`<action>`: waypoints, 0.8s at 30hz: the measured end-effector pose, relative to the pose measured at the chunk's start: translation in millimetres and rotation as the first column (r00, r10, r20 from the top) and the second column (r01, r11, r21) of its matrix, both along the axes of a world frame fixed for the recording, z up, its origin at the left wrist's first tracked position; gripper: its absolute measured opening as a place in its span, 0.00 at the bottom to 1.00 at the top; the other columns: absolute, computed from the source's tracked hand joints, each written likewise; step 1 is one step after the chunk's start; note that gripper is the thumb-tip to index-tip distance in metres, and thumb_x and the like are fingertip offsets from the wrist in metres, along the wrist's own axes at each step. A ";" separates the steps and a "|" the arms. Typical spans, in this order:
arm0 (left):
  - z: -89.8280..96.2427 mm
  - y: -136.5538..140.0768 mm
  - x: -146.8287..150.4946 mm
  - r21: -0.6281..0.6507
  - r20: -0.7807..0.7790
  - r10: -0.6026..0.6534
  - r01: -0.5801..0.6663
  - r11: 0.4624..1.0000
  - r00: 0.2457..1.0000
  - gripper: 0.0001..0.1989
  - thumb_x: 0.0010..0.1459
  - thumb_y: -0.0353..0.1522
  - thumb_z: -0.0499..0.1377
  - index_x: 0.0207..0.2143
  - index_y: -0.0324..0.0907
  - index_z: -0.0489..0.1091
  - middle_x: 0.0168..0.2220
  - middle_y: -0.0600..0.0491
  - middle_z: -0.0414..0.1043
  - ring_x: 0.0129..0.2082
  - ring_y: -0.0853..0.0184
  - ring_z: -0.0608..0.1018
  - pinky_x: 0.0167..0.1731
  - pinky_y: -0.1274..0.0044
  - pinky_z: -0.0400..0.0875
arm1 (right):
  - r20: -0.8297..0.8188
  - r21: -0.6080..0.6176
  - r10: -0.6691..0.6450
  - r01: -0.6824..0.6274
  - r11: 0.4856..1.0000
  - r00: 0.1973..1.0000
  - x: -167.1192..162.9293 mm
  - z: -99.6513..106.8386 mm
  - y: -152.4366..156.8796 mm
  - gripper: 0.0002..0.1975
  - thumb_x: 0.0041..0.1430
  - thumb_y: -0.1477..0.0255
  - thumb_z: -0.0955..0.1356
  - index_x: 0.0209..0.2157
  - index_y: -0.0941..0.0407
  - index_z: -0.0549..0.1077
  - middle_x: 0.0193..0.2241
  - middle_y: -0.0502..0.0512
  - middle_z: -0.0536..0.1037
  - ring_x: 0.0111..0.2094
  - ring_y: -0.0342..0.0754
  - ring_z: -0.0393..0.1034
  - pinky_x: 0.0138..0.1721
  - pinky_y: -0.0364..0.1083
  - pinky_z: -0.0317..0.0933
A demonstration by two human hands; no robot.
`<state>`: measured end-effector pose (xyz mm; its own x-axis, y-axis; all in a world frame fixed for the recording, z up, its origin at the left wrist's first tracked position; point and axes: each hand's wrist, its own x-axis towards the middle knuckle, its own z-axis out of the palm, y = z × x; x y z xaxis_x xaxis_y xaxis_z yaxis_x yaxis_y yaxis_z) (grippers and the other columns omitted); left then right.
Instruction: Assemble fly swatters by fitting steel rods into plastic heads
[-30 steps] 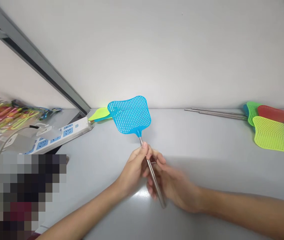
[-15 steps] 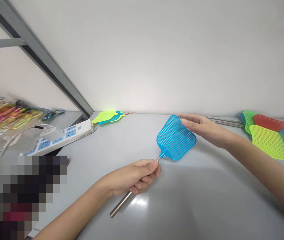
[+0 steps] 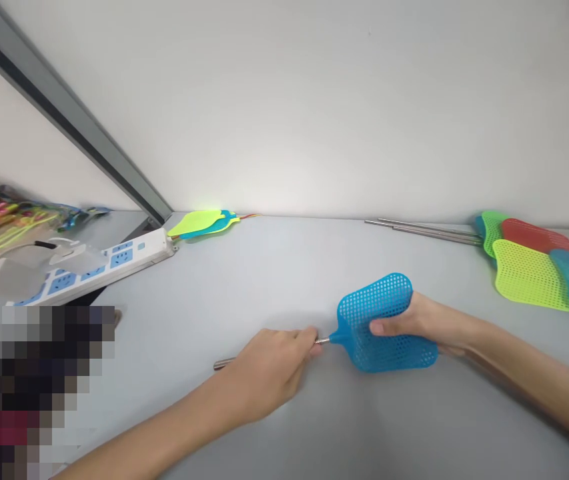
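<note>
A fly swatter with a blue perforated head (image 3: 371, 300) and a thin metal handle lies across both my hands, just over the grey table. My left hand (image 3: 277, 367) is closed round the metal handle near the neck, and the handle's thicker end shows beyond the wrist side. My right hand (image 3: 417, 320) grips the blue head, thumb on its upper face and the other fingers hidden beneath. The head bends a little under that grip.
More fly swatters, with a red head (image 3: 537, 235), a yellow-green head (image 3: 531, 275) and others, lie at the right. Yellow and blue leaf-shaped swatters (image 3: 204, 223) rest by the wall. A white power strip (image 3: 134, 257) and bagged colourful items (image 3: 9, 220) sit left.
My right hand has come down from beside the head's far edge and now grips it. The swatter has turned flatter, its head lower and further right; my left hand has rolled palm-down.
</note>
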<state>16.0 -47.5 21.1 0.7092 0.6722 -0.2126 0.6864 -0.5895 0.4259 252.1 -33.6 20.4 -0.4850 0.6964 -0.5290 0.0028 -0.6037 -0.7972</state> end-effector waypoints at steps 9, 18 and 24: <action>-10.2 2.9 4.9 0.117 -0.096 -0.030 0.041 0.992 0.995 0.12 0.59 0.33 0.37 0.30 0.41 0.57 0.23 0.54 0.66 0.19 0.69 0.67 0.19 0.77 0.51 | 0.041 -0.090 -0.132 0.136 0.987 0.990 -4.1 -11.4 -12.3 0.14 0.41 0.69 0.70 0.33 0.58 0.72 0.32 0.56 0.75 0.32 0.48 0.70 0.34 0.48 0.64; -13.7 2.0 6.9 0.170 -0.077 -0.020 0.033 0.985 0.997 0.12 0.59 0.33 0.38 0.29 0.41 0.57 0.23 0.53 0.67 0.19 0.69 0.68 0.17 0.77 0.50 | 0.095 -0.118 -0.164 0.175 0.978 0.982 -6.9 -10.7 -13.4 0.15 0.40 0.68 0.70 0.33 0.58 0.72 0.31 0.56 0.74 0.31 0.48 0.69 0.32 0.47 0.65; -14.8 2.8 7.4 0.251 -0.152 -0.038 0.075 0.965 0.988 0.12 0.59 0.32 0.38 0.29 0.41 0.58 0.22 0.53 0.67 0.19 0.67 0.68 0.16 0.77 0.49 | 0.019 -0.205 -0.186 0.185 0.961 0.982 -9.1 -9.3 -14.5 0.16 0.42 0.69 0.69 0.37 0.57 0.70 0.32 0.56 0.74 0.32 0.49 0.70 0.33 0.49 0.65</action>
<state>23.4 -44.7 6.3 0.7221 0.6770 -0.1420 0.6917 -0.7053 0.1551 243.0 -48.1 11.1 -0.3581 0.6508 -0.6695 -0.1254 -0.7441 -0.6562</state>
